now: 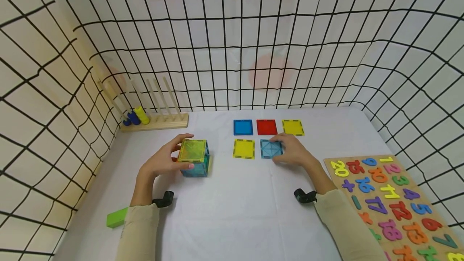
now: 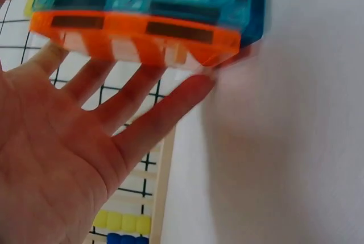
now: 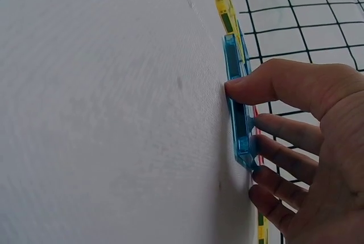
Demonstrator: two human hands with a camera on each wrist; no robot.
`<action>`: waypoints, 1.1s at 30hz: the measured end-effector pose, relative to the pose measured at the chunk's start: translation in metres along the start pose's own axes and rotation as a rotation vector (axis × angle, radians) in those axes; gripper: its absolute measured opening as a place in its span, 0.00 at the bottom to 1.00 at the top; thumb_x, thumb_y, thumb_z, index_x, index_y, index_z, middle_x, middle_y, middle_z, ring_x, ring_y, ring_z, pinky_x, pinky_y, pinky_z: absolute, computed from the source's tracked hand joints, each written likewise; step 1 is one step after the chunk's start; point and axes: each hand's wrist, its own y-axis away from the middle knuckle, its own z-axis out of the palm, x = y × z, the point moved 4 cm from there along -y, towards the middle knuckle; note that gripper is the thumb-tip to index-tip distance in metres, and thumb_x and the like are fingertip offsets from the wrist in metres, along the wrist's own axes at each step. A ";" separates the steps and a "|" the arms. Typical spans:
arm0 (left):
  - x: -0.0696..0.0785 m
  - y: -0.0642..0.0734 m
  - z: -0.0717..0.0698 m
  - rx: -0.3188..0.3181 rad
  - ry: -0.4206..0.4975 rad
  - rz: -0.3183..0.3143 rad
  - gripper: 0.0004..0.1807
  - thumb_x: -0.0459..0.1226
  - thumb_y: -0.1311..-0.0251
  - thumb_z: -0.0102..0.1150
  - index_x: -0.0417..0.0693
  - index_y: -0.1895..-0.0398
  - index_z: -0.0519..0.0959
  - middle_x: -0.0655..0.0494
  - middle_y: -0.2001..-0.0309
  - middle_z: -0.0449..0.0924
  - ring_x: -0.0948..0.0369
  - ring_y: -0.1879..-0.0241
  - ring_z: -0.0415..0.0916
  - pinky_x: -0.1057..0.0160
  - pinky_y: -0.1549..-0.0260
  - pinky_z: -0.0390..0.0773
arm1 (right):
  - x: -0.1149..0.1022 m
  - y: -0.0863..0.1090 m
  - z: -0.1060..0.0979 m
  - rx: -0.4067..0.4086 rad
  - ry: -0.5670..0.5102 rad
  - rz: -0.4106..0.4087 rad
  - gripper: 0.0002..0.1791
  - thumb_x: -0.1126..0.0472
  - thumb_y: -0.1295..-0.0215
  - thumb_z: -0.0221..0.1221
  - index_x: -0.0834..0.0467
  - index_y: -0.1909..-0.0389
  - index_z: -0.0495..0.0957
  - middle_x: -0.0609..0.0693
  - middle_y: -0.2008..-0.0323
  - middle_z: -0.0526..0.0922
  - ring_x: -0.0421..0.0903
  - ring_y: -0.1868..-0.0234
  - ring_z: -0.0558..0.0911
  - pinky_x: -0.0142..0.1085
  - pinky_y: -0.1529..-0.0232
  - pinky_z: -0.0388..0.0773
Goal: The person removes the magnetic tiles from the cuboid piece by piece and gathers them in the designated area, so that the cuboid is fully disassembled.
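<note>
A cube of translucent magnetic tiles [image 1: 195,168] stands on the white-covered table, with a yellow top, a blue front and an orange side [image 2: 142,39]. My left hand [image 1: 164,161] holds it from the left, thumb along the front and fingers reaching to the back. To the right, my right hand [image 1: 295,152] pinches a light blue magnetic tile [image 1: 270,149] by its edges; the tile [image 3: 234,102] lies flat on or just at the cloth. Beside it is a yellow tile [image 1: 244,149]. Behind are a blue tile [image 1: 243,127], a red tile [image 1: 266,127] and another yellow tile [image 1: 293,127].
A wooden peg stand [image 1: 163,121] with blue and yellow beads is at the back left. A green block [image 1: 117,218] lies near my left sleeve. On the right is a number puzzle board [image 1: 369,200]. Black wire mesh [image 1: 232,47] encloses the table's back and sides.
</note>
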 end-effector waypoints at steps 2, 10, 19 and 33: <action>-0.001 0.000 -0.001 -0.004 0.009 0.006 0.47 0.50 0.50 0.80 0.72 0.26 0.64 0.58 0.27 0.67 0.39 0.27 0.64 0.40 0.42 0.78 | -0.001 0.000 -0.001 0.002 -0.004 -0.005 0.33 0.58 0.47 0.72 0.53 0.36 0.78 0.61 0.29 0.71 0.62 0.32 0.68 0.63 0.32 0.70; 0.001 -0.004 0.004 0.004 0.020 0.008 0.46 0.50 0.50 0.79 0.63 0.27 0.67 0.59 0.30 0.71 0.38 0.28 0.64 0.39 0.42 0.78 | -0.009 0.007 -0.004 0.031 -0.025 -0.002 0.35 0.53 0.43 0.73 0.52 0.33 0.76 0.61 0.28 0.68 0.62 0.31 0.69 0.62 0.35 0.74; 0.008 -0.015 0.020 0.024 0.041 0.022 0.45 0.51 0.50 0.79 0.69 0.28 0.67 0.61 0.31 0.71 0.41 0.27 0.63 0.37 0.40 0.77 | -0.040 0.015 -0.003 0.103 -0.160 -0.121 0.34 0.53 0.38 0.72 0.57 0.33 0.74 0.58 0.39 0.79 0.56 0.43 0.78 0.52 0.43 0.82; 0.001 -0.017 0.022 -0.012 0.109 0.063 0.43 0.48 0.44 0.75 0.65 0.26 0.64 0.55 0.29 0.67 0.42 0.27 0.63 0.35 0.35 0.73 | -0.100 0.008 0.022 0.045 -0.238 -0.214 0.35 0.48 0.38 0.71 0.47 0.31 0.72 0.54 0.49 0.84 0.49 0.51 0.83 0.45 0.49 0.86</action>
